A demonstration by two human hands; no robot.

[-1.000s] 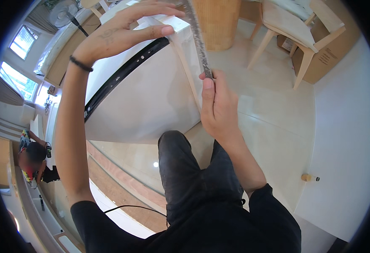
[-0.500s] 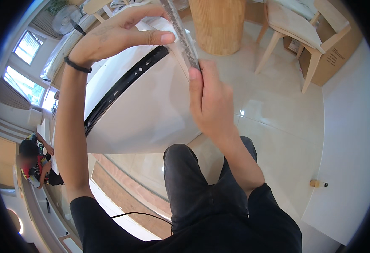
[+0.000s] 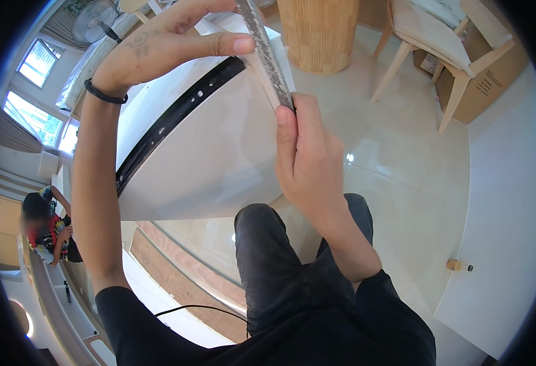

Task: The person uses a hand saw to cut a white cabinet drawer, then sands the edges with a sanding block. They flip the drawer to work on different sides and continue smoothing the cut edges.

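Note:
A narrow, speckled grey strip [image 3: 267,58] slants down from the top edge in front of me. Its lower end is pinched between the thumb and fingers of my right hand [image 3: 312,146]. My left hand [image 3: 173,49] arches round the upper part, its thumb tip against the strip's left side; the fingertips are partly cut off or hidden. Under and behind my hands stands a large white panel or box-like piece [image 3: 207,152]. A black band [image 3: 176,116] with white spots or holes curves along its upper edge, close below my left thumb.
A wooden ribbed column [image 3: 318,36] stands ahead; a cushioned chair [image 3: 430,43] and a cardboard box [image 3: 488,79] are far right. A small bottle [image 3: 459,265] lies by the white wall on the right. Boards [image 3: 170,262] and a black cable [image 3: 201,307] are lower left. Another person [image 3: 48,229] is far left.
My left hand has shifted slightly up and left, and my right hand slightly right and down. Both keep hold of the grey strip. The person at far left has moved their arms.

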